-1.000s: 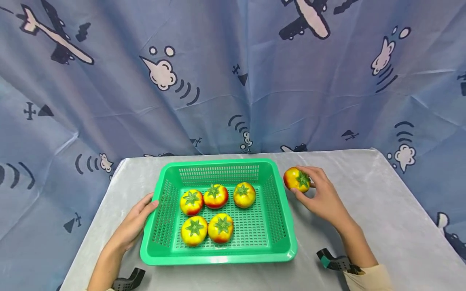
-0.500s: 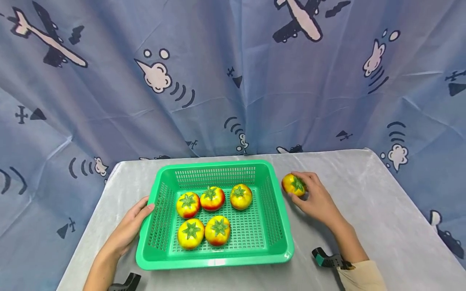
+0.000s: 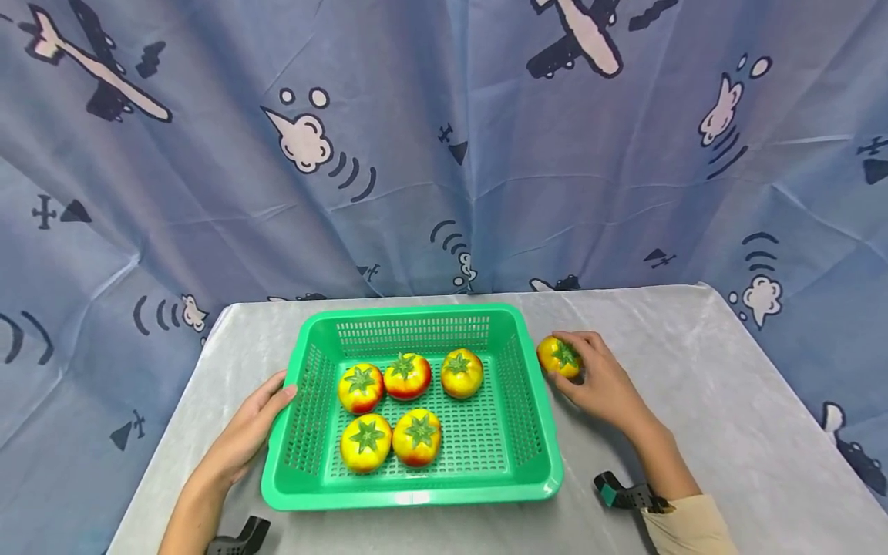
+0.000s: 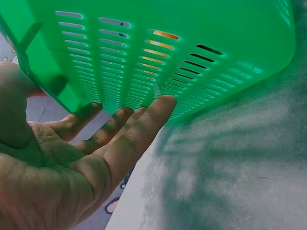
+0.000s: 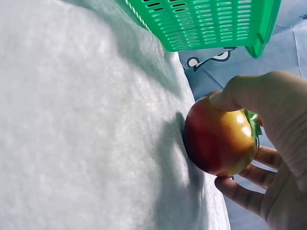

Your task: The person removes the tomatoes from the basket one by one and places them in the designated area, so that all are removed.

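Note:
A green plastic basket [image 3: 416, 497] with slotted walls stands on the table. Inside lie several yellow-red tomatoes, among them a tomato [image 3: 462, 374] on the right and a tomato [image 3: 365, 444] at the front left. My left hand [image 3: 246, 432] holds the basket's left side, thumb over the rim and fingers [image 4: 148, 120] against the outer wall. Just right of the basket, my right hand [image 3: 603, 385] grips another tomato [image 3: 557, 358] between thumb and fingers. In the right wrist view this tomato [image 5: 218, 139] is at the tabletop, its green leaves partly hidden by the hand.
A pale grey cloth covers the table [image 3: 701, 385]. Behind it hangs a blue curtain [image 3: 416, 154] printed with airplanes. Dark straps with camera mounts [image 3: 627, 493] sit at both wrists.
My right hand has lowered the tomato slightly toward the table and nearer to me. The left hand stays on the basket, and the view has shifted a little.

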{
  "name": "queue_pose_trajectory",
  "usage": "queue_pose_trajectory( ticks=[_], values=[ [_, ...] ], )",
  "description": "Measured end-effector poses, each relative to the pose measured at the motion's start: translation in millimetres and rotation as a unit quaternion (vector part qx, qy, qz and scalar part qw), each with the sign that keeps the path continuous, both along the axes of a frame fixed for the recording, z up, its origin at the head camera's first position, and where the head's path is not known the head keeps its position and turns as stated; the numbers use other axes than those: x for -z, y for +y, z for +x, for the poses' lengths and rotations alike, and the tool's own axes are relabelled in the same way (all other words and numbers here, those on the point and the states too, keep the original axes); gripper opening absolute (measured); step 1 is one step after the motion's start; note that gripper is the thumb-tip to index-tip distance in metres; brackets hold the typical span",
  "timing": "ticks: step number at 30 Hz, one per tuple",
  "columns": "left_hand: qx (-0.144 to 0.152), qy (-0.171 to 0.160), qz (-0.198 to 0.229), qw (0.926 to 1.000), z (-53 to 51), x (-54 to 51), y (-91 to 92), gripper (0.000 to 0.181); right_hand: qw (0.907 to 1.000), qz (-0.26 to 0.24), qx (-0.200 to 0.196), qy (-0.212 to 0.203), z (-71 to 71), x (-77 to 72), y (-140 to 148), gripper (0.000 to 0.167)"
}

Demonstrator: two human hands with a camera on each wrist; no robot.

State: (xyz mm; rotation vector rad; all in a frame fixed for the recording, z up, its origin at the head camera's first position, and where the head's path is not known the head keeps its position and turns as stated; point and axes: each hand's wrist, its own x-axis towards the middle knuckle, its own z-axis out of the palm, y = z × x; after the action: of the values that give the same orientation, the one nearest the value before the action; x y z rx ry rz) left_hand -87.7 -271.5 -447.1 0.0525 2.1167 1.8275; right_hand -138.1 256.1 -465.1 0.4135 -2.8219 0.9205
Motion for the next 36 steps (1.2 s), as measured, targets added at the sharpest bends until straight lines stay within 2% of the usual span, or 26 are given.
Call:
queue_pose_trajectory(
  ticks=[9, 21, 29, 36],
  values=[
    [0.003, 0.008, -0.017, 0.9998, 2.5, 1.9, -3.1, 0.063, 0.9999, -0.005, -0.010, -0.001, -3.6, 2.1, -1.5, 0.062],
    [0.012, 0.011, 0.001, 0.9999, -2.5, 0.6, -3.4, 0.065, 1.0000, -0.001, -0.002, -0.003, -6.5, 2.6, 2.0, 0.061],
    [0.022, 0.018, 0.005, 0.9996, -1.2, 1.5, -3.6, 0.064, 1.0000, 0.000, 0.003, -0.008, -3.3, 3.8, 4.3, 0.067],
    [0.031, 0.022, 0.007, 0.9993, -2.5, 1.3, -1.5, 0.063, 0.9999, 0.000, 0.008, -0.007, -1.3, 2.8, 5.4, 0.062]
  ],
)
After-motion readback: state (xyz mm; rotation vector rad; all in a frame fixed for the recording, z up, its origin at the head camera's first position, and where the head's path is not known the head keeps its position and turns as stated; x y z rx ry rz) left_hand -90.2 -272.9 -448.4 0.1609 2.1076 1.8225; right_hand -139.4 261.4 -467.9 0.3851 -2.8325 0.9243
